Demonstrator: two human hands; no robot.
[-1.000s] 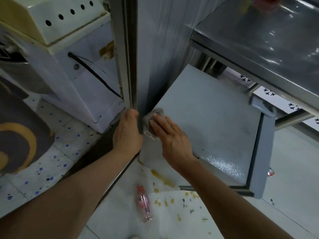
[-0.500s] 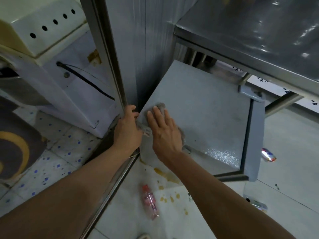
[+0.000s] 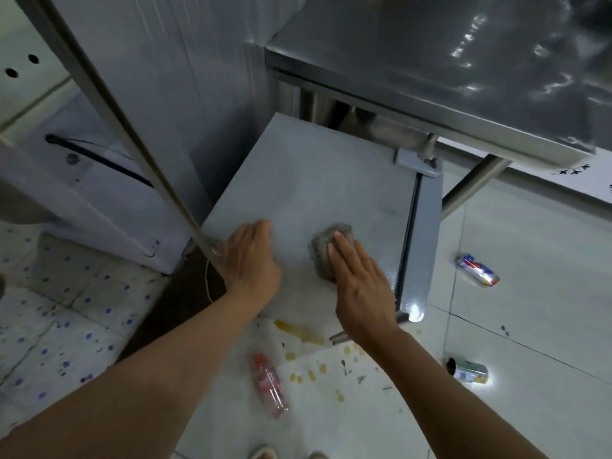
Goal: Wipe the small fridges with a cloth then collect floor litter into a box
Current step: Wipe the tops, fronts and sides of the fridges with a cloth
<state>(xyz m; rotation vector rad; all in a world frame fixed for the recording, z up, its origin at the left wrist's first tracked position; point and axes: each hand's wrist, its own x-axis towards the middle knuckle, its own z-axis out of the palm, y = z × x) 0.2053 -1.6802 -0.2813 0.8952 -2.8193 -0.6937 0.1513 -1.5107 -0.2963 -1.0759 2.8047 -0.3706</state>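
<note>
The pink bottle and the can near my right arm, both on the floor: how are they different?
The pink bottle is see-through plastic, long and slim; the can is shiny metal, short and stubby. The bottle lies on the stained patch between the arms, while the can lies on cleaner floor right of the right arm. Both lie on their sides as litter.
</note>
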